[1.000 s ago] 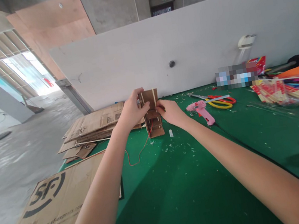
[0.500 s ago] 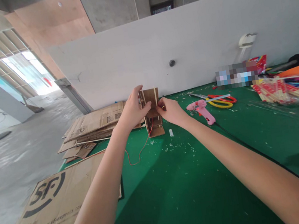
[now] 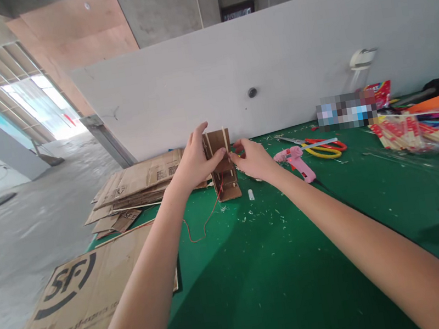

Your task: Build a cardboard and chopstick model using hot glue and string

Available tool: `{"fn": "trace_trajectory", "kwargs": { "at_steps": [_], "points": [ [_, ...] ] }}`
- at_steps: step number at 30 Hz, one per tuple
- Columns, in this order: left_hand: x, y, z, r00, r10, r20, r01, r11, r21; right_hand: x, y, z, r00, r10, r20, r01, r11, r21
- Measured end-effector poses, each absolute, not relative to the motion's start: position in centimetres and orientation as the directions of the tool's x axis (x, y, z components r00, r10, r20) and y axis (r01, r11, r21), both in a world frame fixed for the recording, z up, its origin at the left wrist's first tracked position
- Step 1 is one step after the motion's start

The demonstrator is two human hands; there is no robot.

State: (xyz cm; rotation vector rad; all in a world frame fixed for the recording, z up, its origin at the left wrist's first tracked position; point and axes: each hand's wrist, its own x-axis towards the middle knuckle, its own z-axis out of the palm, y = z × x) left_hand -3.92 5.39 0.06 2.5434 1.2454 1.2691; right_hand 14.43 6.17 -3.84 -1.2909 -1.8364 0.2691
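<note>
A small upright cardboard structure (image 3: 220,141) with inner shelves and thin wooden strips stands near the wall and leans slightly left. My left hand (image 3: 196,160) grips its left side, with the thumb across the front. At its right front edge, my right hand (image 3: 254,159) has thumb and forefinger pinched together by a wooden strip (image 3: 224,138); what lies between the fingertips is hidden. A thin red wire (image 3: 205,234) runs from the lower shelves onto the green tabletop (image 3: 271,278). Beside the base lies a short whitish piece (image 3: 251,195).
To the right are a pink glue gun (image 3: 296,160) and scissors (image 3: 324,154) with red and yellow handles. Cardboard sheets (image 3: 138,178) are stacked at left, near a large printed sheet (image 3: 75,304). Packaged sticks (image 3: 406,135) lie farther right. A white wall (image 3: 199,90) bounds the back.
The structure's top has tipped slightly left. My right hand has shifted a little left along with it, its fingertips now nearer the front strip.
</note>
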Motion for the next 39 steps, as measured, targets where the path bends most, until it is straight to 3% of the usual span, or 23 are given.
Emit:
{"fn": "trace_trajectory", "kwargs": {
  "at_steps": [7,10,13,16,22,27,31,34,39],
  "points": [
    [-4.6,4.7,-0.1,0.28,0.682,0.675,0.602,-0.673,0.429,15.5,6.0,-2.1,0.039,0.818,0.573,0.589,0.445,-0.675],
    [-5.6,4.7,0.0,0.001,0.652,0.759,0.571,-0.623,0.535,16.2,5.4,-0.3,0.141,0.774,0.617,0.518,0.473,-0.713],
    [-7.6,5.1,-0.2,-0.378,0.588,0.715,0.513,-0.51,0.691,16.6,4.3,1.7,0.184,0.736,0.651,0.459,0.521,-0.719],
    [-9.9,5.4,-0.3,-0.492,0.614,0.618,0.452,-0.427,0.784,16.7,3.0,3.3,0.167,0.738,0.654,0.455,0.531,-0.715],
    [-10.8,4.8,0.1,-0.386,0.69,0.612,0.462,-0.43,0.776,16.4,2.4,2.9,-0.079,0.892,0.446,0.543,0.414,-0.731],
    [-8.7,3.4,0.4,-0.014,0.791,0.612,0.567,-0.498,0.656,15.6,4.1,0.2,-0.124,0.883,0.452,0.624,0.424,-0.657],
    [-7.3,2.6,0.4,0.233,0.775,0.588,0.599,-0.59,0.541,15.2,5.0,-1.1,-0.148,0.888,0.434,0.665,0.415,-0.621],
    [-6.7,2.4,0.0,0.3,0.742,0.6,0.606,-0.634,0.481,15.1,5.0,-1.3,-0.175,0.894,0.413,0.676,0.414,-0.61],
    [-5.8,2.8,-0.5,0.297,0.771,0.563,0.599,-0.61,0.519,14.8,4.7,-1.3,-0.193,0.896,0.401,0.675,0.417,-0.608]
  ]
}}
